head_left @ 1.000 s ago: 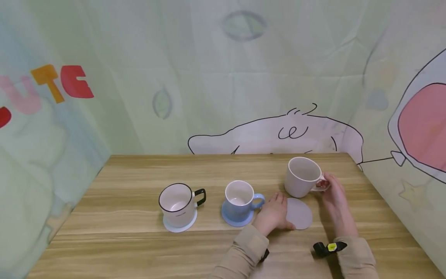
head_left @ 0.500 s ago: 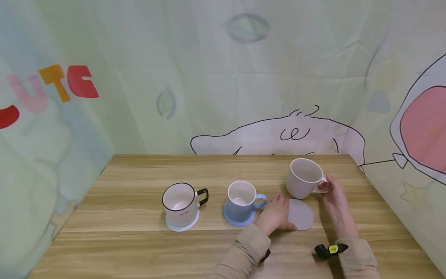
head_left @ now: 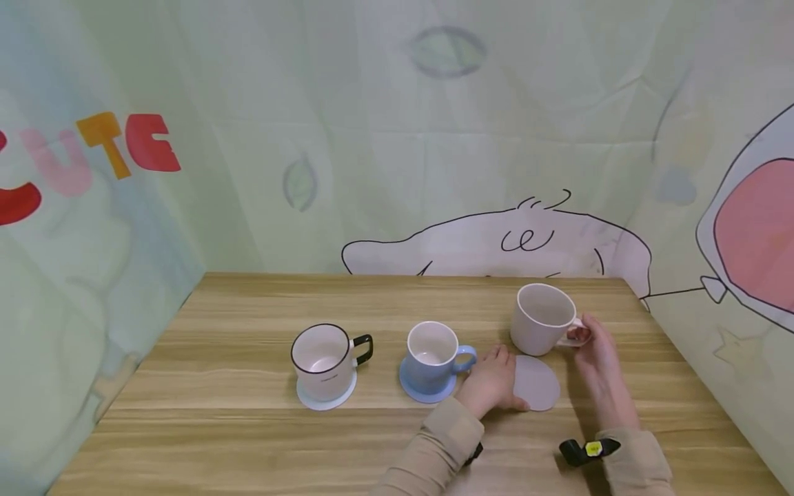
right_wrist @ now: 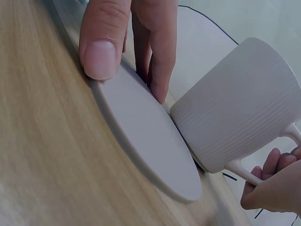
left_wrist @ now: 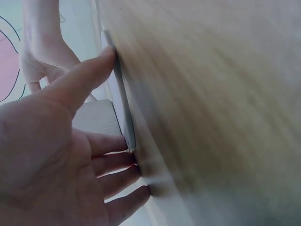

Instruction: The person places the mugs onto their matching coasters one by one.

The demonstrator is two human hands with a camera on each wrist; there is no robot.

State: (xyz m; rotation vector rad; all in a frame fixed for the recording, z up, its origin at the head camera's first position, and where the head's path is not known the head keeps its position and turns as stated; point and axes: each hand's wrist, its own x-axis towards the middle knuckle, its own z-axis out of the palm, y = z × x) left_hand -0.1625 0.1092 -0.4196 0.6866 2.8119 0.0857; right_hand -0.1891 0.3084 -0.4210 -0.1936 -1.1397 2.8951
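Observation:
At the right of the table, a plain round coaster (head_left: 537, 384) in pale grey lies flat. My left hand (head_left: 491, 381) holds it by its left part, the thumb at the near rim and the fingers at the far rim, as the right wrist view shows. Just behind the coaster is a large off-white mug (head_left: 541, 324), upright, with fine ribbing (right_wrist: 221, 136) low on its side. My right hand (head_left: 597, 353) grips this mug's handle from the right. Whether the mug's base touches the coaster's far edge cannot be told.
Left of my left hand, a small blue mug (head_left: 431, 368) sits on a blue coaster (head_left: 411, 387), its handle close to my fingers. Further left, a white mug with black rim and handle (head_left: 322, 375) stands on a pale blue coaster (head_left: 327, 404). Printed fabric (head_left: 260, 138) hangs behind the table.
The head view has shifted slightly, moving everything a little in the picture. Both hands, the coaster and the mugs keep their places relative to each other.

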